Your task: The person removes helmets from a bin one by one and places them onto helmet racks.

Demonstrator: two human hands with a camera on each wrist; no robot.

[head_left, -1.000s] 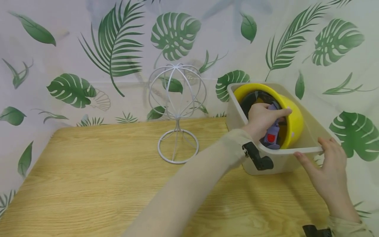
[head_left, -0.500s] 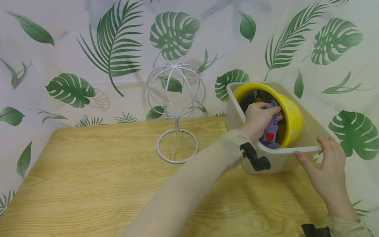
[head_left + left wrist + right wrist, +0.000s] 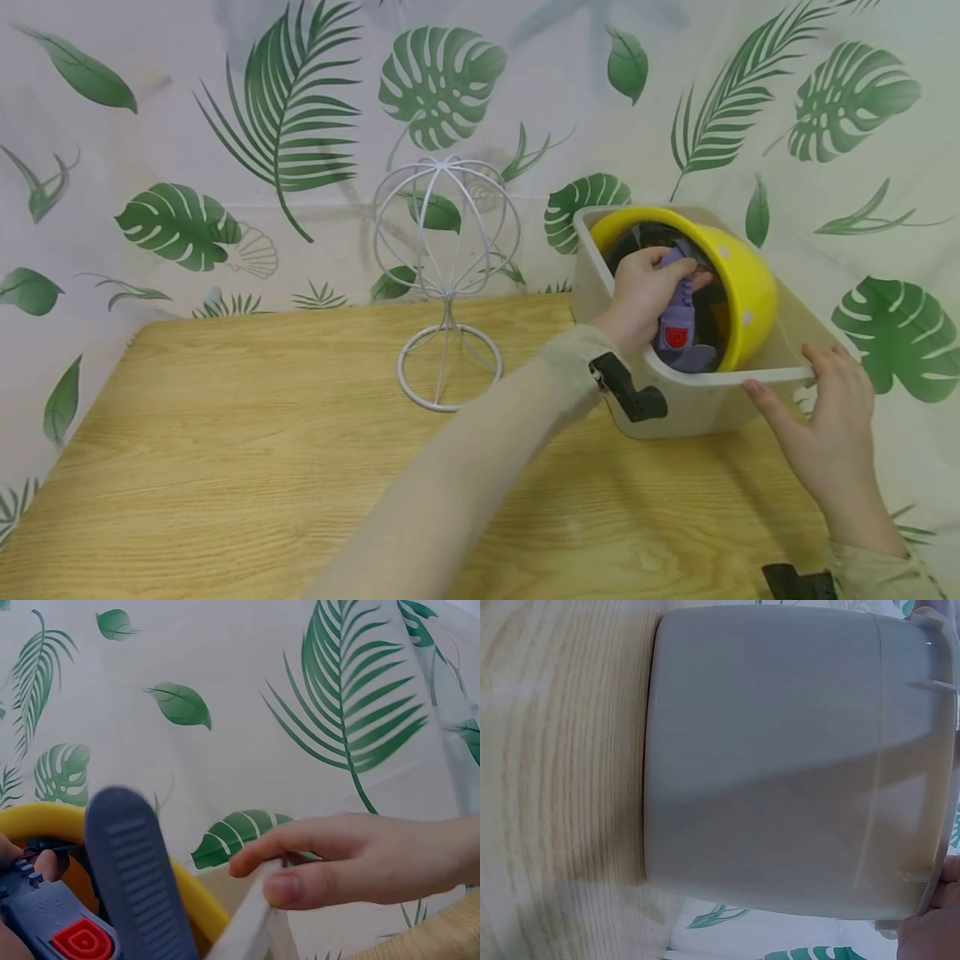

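Note:
A yellow hard hat (image 3: 753, 287) lies on its side in a cream plastic bin (image 3: 682, 408), its hollow facing left and toward me. Reaching into that hollow, my left hand (image 3: 641, 292) grips the purple-grey headband strap (image 3: 678, 310) with a red button (image 3: 676, 337). In the left wrist view the strap's ridged end piece (image 3: 139, 877) stands up close to the camera. My right hand (image 3: 836, 433) pinches the bin's near right corner, thumb outside and fingers over the rim. The right wrist view is mostly filled by the bin's outer wall (image 3: 795, 750).
A white wire stand (image 3: 447, 292) with a globe-shaped top and ring base stands left of the bin on the wooden table (image 3: 247, 442). Behind the table hangs a white cloth (image 3: 525, 108) printed with green leaves.
My left hand has shifted slightly up and left with the strap. The hard hat has turned a little, its crown rising to the right. The right hand stays at the bin's corner.

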